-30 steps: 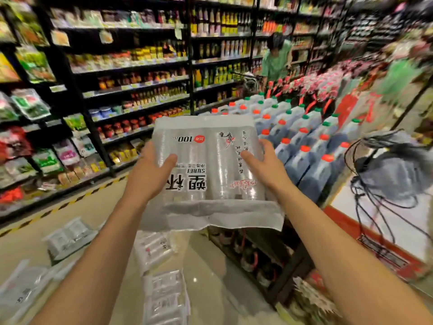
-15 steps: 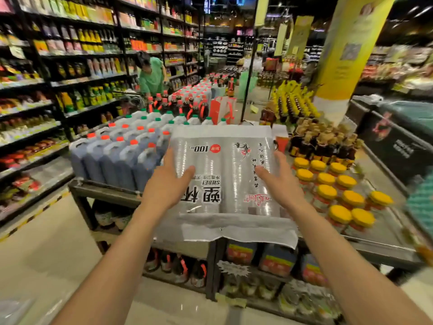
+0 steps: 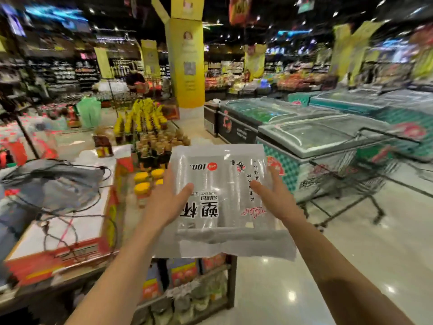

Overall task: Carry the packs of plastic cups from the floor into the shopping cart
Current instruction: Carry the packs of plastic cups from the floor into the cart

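Your left hand (image 3: pixel 167 204) and right hand (image 3: pixel 275 199) grip the pack of cups (image 3: pixel 222 191) by its sides. The shopping cart (image 3: pixel 351 174) stands ahead and rightward, nearer your right hand.

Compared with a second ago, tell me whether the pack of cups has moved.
Yes. The pack of cups swung right, toward the shopping cart: the yellow-lidded jars, earlier on its right, now sit on its left.
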### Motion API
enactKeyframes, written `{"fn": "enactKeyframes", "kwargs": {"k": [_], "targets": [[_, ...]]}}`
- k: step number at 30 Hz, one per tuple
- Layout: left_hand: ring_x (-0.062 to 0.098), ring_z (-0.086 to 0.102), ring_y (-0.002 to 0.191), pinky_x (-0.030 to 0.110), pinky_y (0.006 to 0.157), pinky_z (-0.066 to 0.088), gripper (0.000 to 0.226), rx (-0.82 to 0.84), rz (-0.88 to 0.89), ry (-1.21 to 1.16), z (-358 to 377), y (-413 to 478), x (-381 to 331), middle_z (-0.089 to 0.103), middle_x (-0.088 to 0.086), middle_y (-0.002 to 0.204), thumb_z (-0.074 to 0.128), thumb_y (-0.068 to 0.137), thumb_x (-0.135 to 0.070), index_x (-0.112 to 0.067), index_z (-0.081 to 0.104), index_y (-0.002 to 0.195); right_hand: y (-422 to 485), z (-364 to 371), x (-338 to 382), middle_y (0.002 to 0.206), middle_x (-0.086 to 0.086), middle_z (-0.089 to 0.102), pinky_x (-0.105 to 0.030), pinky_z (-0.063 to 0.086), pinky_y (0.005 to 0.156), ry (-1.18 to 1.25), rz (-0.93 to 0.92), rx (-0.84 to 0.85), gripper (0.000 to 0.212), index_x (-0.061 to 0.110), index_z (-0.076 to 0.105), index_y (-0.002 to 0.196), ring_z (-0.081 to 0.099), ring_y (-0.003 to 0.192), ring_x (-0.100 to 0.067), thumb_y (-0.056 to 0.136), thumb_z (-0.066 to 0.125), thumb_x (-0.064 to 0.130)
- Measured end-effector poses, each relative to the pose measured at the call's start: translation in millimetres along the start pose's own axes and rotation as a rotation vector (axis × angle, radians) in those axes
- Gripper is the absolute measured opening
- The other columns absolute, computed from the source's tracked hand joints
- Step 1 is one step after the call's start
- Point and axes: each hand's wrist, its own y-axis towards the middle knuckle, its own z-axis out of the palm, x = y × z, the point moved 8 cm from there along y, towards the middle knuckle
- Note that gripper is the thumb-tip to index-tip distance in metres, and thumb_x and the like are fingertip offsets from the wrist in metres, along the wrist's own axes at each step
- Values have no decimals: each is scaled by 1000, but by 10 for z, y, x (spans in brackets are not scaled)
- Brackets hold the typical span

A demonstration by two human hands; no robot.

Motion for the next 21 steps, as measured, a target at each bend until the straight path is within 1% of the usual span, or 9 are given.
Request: {"fn": "enactKeyframes", "kwargs": {"k": [3,6,8,10,11,13,14,17,21], "targets": [[31,50,126,42,97,42,73,45,70,-32,723,236,-721,46,1,147,46,91,-56,-36,12,152,174,-846,-492,157,-2,32,-44,33,109,-64,40,-71,81,27,14,155,36,140,-28,91,56,53],[33,46,130,41,102,37,75,88,139,-49,1378,397,-1417,42,6,150,46,92,-54,-34,9,154,279,-1612,-931,157,-3,31,-44,33,110,-95,96,-150,80,23,16,155,35,140,-29,92,56,51],[34,44,131,40,103,35,74,137,139,-53,1819,494,-1792,37,6,154,45,96,-51,-35,3,154,322,-2074,-1203,153,-3,37,-41,36,106,-85,128,-210,76,23,19,154,40,137,-29,93,56,49],[35,50,125,41,98,40,74,177,171,-76,2241,600,-2152,43,8,149,44,95,-54,-39,1,152,367,-2497,-1488,151,-2,40,-34,36,98,-84,170,-266,70,23,22,153,42,135,-29,95,53,48],[35,53,121,41,94,42,73,196,194,-84,2455,664,-2316,47,8,145,44,94,-55,-41,1,151,401,-2691,-1631,153,-2,37,-35,35,100,-104,182,-292,69,23,21,154,40,136,-27,96,50,48],[35,59,109,39,83,45,70,241,226,-107,2890,817,-2612,57,8,134,45,92,-56,-43,6,150,495,-3050,-1900,158,-1,29,-38,30,109,-153,190,-335,66,20,20,154,33,141,-24,99,47,45],[34,61,104,38,79,47,69,261,241,-127,3099,890,-2757,60,7,127,44,90,-58,-45,9,148,550,-3217,-2026,158,-1,29,-38,28,110,-171,204,-356,65,19,21,153,32,142,-24,99,47,44],[33,62,103,39,80,49,69,316,279,-185,3723,1150,-3154,64,7,121,47,88,-58,-49,9,146,783,-3660,-2417,154,0,36,-36,33,104,-210,250,-416,62,18,25,151,40,137,-26,99,50,39],[35,58,112,40,87,46,71,363,331,-236,4542,1642,-3661,59,9,131,49,90,-55,-46,8,148,1255,-4202,-2929,147,-2,45,-39,39,102,-210,321,-480,61,22,29,149,48,129,-27,96,53,41]]}}
